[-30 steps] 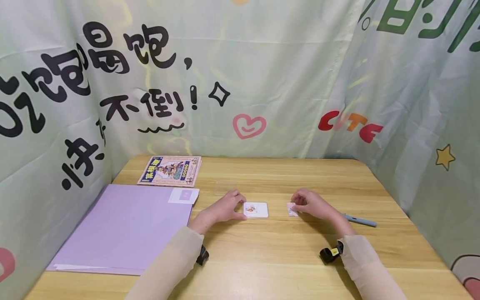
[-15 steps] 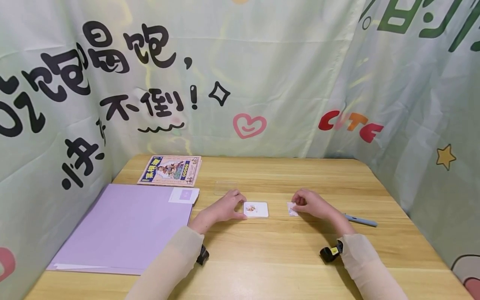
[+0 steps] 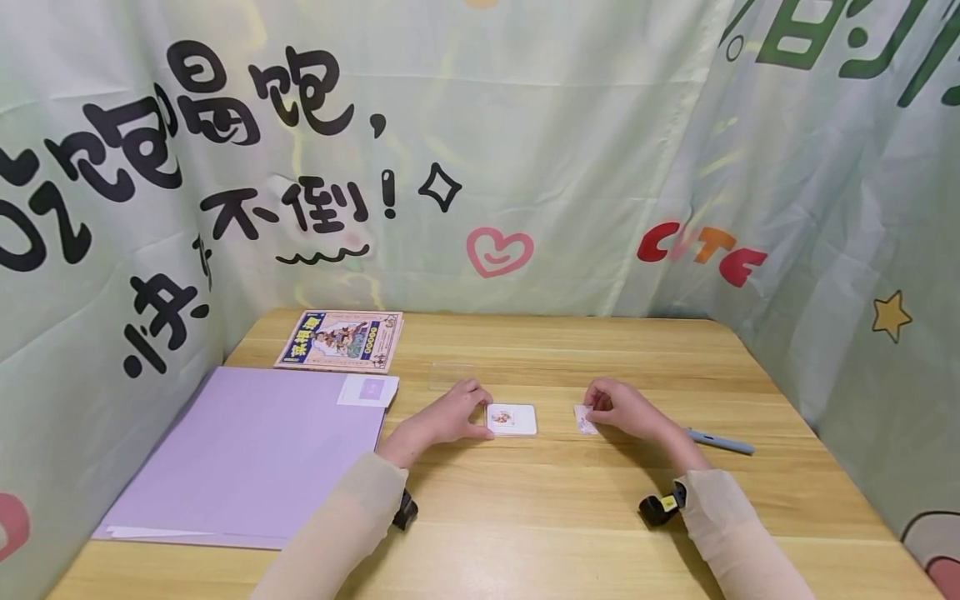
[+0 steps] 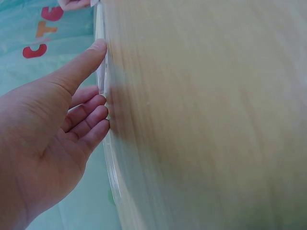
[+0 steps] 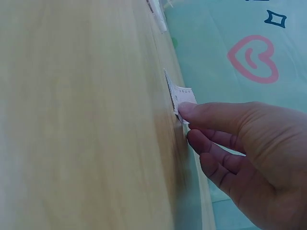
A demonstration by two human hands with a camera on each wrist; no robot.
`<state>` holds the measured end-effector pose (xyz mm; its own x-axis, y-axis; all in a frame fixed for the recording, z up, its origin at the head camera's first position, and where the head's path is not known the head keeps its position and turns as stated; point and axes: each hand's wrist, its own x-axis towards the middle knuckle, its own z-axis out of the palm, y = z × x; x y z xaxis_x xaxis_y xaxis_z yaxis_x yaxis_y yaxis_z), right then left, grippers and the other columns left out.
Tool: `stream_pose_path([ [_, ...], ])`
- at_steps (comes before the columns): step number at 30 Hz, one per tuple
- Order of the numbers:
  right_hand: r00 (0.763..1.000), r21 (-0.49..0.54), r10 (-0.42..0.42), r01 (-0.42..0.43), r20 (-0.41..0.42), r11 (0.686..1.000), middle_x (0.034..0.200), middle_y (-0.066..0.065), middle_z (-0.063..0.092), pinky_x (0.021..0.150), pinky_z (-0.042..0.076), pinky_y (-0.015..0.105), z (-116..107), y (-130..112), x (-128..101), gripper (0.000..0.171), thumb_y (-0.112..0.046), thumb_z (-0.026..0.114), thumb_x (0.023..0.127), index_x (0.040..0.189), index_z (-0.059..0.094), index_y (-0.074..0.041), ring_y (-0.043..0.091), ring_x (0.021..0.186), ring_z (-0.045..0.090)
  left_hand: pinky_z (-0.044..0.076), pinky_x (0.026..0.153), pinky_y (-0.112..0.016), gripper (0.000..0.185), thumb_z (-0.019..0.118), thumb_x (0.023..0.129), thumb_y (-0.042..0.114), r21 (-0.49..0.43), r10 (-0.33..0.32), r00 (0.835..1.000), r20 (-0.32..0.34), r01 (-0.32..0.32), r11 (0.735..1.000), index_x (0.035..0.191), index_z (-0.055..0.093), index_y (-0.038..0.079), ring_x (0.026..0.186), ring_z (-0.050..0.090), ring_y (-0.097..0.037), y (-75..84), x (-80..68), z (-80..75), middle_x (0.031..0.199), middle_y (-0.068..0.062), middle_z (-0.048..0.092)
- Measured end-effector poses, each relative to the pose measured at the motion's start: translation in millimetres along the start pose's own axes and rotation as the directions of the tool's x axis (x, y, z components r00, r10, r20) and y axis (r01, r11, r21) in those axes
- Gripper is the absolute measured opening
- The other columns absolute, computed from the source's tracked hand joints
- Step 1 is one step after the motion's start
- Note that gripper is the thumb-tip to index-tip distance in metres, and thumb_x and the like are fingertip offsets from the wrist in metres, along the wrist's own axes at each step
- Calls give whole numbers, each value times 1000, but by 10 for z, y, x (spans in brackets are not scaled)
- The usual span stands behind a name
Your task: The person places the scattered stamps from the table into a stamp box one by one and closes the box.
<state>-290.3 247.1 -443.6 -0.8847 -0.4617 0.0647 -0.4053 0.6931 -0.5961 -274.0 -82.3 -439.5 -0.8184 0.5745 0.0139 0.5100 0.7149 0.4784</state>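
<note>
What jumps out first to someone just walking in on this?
Two hands at mid-table: the left hand touches a white square card, and the right hand pinches a small paper slip. A purple folder lies at the left, and cartoon-lettered curtains hang behind.

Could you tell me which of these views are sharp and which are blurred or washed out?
Head view: evenly lit and sharp, with the small white card clear by the left hand. Left wrist view: the table is a soft, grainless blur. Right wrist view: the right hand is fairly sharp, the wood beside it is smeared and pale.
</note>
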Motion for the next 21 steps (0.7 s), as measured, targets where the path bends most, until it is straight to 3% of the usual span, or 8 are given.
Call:
stream_pose_path([
  [13, 999, 29, -14, 15, -34, 999, 84, 3, 65, 68, 49, 20, 5, 6, 2, 7, -4, 68, 89, 89, 62, -7, 5, 75, 55, 43, 109, -40, 55, 78, 83, 30, -4, -2, 1000, 5, 2, 1000, 125, 59, 0, 116, 50, -25, 5, -9, -4, 121, -11, 54],
  [21, 999, 50, -41, 43, -35, 998, 84, 7, 66, 68, 49, 19, -8, 22, 18, 7, -3, 68, 89, 90, 61, -1, 3, 76, 56, 43, 109, -40, 56, 77, 84, 30, -5, 2, 1000, 4, -2, 1000, 127, 59, 0, 116, 51, -24, -5, 1, -4, 122, -10, 54],
])
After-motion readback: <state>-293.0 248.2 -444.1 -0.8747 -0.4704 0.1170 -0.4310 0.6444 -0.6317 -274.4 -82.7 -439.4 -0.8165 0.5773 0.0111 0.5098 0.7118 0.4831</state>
